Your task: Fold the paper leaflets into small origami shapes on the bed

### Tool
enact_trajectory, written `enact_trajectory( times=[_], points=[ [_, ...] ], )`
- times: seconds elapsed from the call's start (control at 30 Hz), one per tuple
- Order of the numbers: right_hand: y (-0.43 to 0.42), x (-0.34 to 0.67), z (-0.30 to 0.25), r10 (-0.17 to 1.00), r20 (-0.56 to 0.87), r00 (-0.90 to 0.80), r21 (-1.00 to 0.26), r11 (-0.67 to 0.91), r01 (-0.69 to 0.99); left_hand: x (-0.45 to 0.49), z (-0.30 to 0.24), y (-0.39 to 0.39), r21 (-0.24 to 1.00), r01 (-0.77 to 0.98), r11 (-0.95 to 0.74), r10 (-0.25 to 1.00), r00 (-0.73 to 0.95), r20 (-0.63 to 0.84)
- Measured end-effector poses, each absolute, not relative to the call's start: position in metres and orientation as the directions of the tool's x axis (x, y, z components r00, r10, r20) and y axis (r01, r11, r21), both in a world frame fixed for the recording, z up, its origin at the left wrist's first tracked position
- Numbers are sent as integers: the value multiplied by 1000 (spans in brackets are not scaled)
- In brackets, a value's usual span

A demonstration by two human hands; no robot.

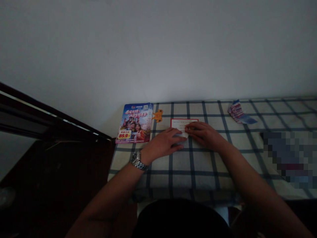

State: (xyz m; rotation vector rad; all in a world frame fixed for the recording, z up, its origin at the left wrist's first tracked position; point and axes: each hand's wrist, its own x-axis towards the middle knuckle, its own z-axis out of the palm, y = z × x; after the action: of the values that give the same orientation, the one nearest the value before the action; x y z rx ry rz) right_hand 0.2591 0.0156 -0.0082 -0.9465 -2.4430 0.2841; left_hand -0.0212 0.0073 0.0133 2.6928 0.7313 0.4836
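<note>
A white sheet of paper with a red border (180, 123) lies on the checked cloth (198, 165). My left hand (165, 142), with a metal watch at the wrist, lies flat on the paper's near part, fingers stretched out. My right hand (203, 134) presses on the same paper from the right, its fingertips meeting the left hand's over a folded white edge. Neither hand lifts the paper off the cloth.
A stack of colourful flyers (135, 122) lies at the cloth's far left corner, with a small orange figure (158, 115) beside it. A folded printed leaflet (239, 113) lies at the far right. A dark wooden frame (49, 119) runs along the left. A white wall (158, 49) stands behind.
</note>
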Motion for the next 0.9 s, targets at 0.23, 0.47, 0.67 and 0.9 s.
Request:
enact_trajectory(
  times=[0.23,0.47,0.67,0.9],
  points=[
    [16,258,-8,678,390,-623,-365,735,572,-20,14,7,355,450,-820,541,811,223],
    [17,260,-13,683,385,-621,-366,731,576,-17,13,7,328,440,-836,524,818,238],
    [18,261,-14,677,392,-622,-389,735,555,-17,13,7,322,427,-845,510,825,244],
    [18,260,-8,668,381,-640,-429,740,517,-19,12,7,330,420,-846,503,835,225]
  ],
)
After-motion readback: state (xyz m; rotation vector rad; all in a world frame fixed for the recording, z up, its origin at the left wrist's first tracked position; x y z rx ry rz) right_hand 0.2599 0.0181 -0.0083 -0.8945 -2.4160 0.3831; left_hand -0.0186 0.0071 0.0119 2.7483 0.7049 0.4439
